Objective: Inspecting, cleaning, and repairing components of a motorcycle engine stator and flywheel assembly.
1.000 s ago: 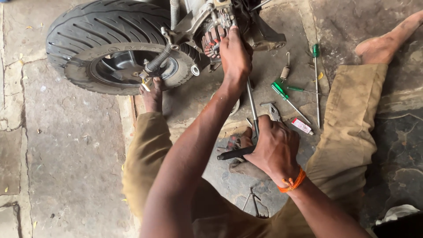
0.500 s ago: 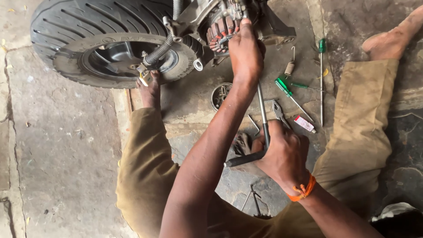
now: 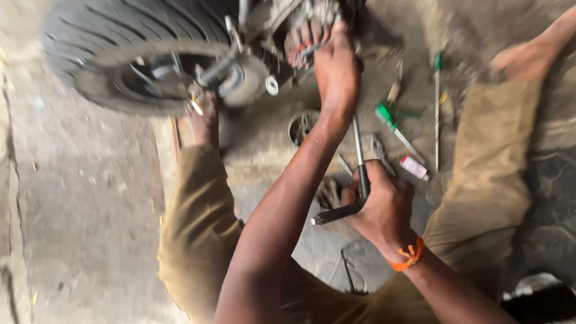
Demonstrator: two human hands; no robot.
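My left hand reaches forward and grips the engine part beside a small scooter wheel with a black tyre lying on the ground. My right hand, with an orange band on the wrist, is closed around a long L-shaped metal wrench whose shaft runs up towards the engine part. The frame is blurred. I sit on the ground in khaki trousers, with one bare foot against the wheel and the other at the far right.
Green-handled screwdrivers, a thin long screwdriver, a small white and red tube and a round metal cup lie on the stained concrete floor between my legs. More small tools lie near my right hand.
The view has shifted so the wheel sits further left and up. My right hand has pulled the wrench nearer and more upright. My left hand stays on the engine part.
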